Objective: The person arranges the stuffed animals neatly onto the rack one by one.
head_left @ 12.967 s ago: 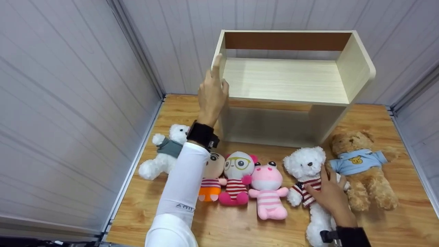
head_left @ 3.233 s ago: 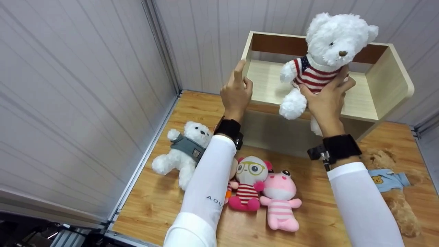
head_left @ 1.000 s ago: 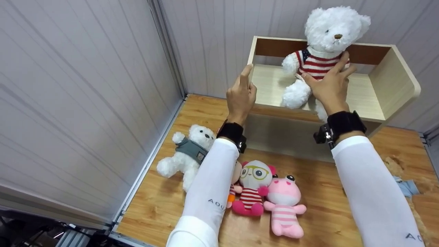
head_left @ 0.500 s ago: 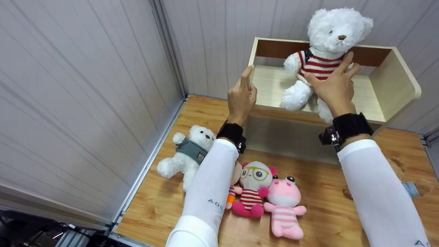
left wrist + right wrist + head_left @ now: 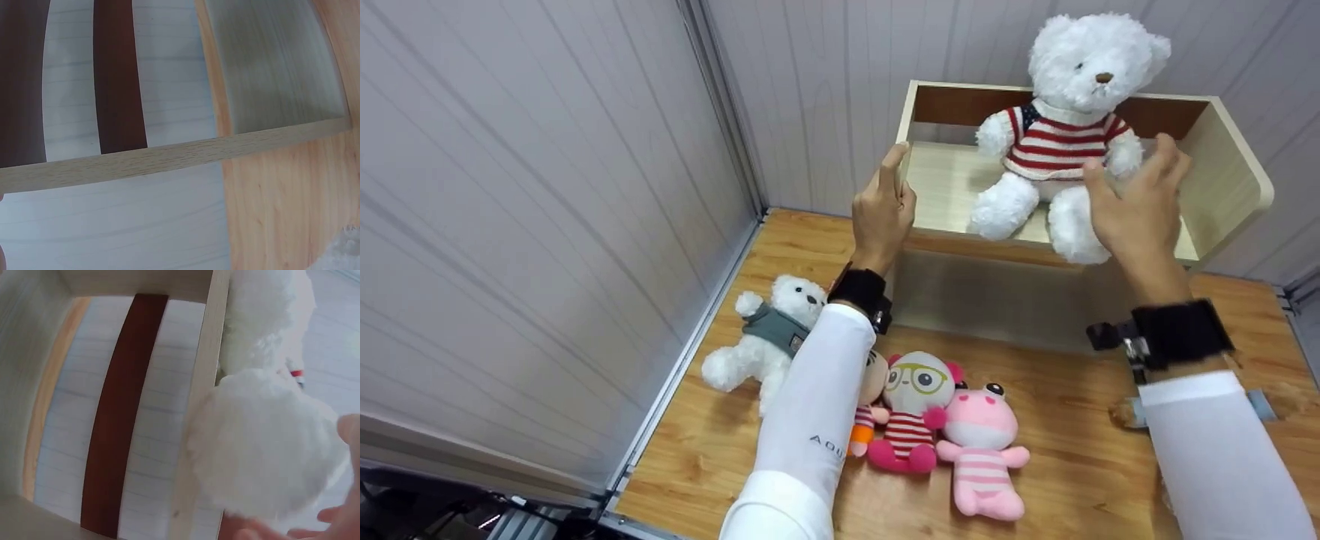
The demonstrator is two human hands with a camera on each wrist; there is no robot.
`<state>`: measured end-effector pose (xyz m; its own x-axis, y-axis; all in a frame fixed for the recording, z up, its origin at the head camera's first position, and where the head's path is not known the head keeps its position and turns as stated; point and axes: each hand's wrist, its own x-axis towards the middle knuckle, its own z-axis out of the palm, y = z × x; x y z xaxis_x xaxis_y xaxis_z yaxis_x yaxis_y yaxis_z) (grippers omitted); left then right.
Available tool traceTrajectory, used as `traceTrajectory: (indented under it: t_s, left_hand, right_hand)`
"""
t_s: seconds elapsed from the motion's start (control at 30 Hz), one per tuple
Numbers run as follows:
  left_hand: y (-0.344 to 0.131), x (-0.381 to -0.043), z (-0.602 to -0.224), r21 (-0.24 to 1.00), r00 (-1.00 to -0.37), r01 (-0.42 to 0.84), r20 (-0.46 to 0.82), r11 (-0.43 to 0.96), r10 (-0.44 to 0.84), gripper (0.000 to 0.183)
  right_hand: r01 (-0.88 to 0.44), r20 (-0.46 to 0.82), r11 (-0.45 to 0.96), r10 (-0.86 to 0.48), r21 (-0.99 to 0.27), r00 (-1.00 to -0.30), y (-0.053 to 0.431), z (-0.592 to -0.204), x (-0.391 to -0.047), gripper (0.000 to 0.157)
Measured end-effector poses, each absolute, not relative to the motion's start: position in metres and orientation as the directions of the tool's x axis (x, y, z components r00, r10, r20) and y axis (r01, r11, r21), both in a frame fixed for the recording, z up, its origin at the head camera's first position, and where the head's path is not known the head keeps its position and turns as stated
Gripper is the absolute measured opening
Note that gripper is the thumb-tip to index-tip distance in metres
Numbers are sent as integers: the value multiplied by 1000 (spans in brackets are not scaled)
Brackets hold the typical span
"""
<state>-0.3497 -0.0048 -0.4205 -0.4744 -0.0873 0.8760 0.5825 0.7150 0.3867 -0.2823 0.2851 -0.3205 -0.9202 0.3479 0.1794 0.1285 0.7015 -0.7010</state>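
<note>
A white teddy bear (image 5: 1065, 135) in a red-and-white striped sweater sits upright on the top shelf of a small pale wooden bookshelf (image 5: 1234, 165). Its feet hang over the shelf's front edge. Beside the bear's leg my right hand (image 5: 1144, 206) is apart from it, thumb and fingers spread with nothing between them. One furry foot (image 5: 267, 444) fills the middle of the right wrist view, the hand at its lower right. My left hand (image 5: 883, 210) grips the front edge of the bookshelf's left side panel (image 5: 169, 156); only bits of fingertips show in the left wrist view.
On the wooden floor (image 5: 720, 465) lie a white bear in a grey-green shirt (image 5: 776, 330), a doll in orange shorts (image 5: 864, 427), a panda doll with glasses (image 5: 911, 412) and a pink frog doll (image 5: 982, 450). My right forearm mostly hides a brown bear (image 5: 1125, 412).
The striped-sweater bear went from the floor up onto the top shelf. My right hand has just let go of it and drawn away to the right. The left hand stays on the side panel.
</note>
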Motion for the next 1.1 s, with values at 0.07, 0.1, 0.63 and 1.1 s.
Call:
traceTrajectory:
  t_s: [0.07, 0.1, 0.63, 1.1]
  left_hand:
    - [-5, -349, -420, 389, -475, 579, 875, 717, -91, 57]
    - [-6, -348, -420, 391, -478, 576, 874, 718, -92, 57]
    - [1, -350, -415, 392, -498, 532, 862, 750, -97, 54]
    - [-1, -349, -421, 412, -530, 478, 839, 776, -119, 56]
  right_hand:
    - [45, 307, 650, 418, -759, -855, 291, -326, -271, 67]
    - [-10, 382, 640, 447, -769, -809, 295, -328, -265, 47]
    - [141, 456, 811, 452, -567, -766, 397, -338, -262, 53]
    - [233, 433, 856, 447, -461, -783, 387, -349, -263, 51]
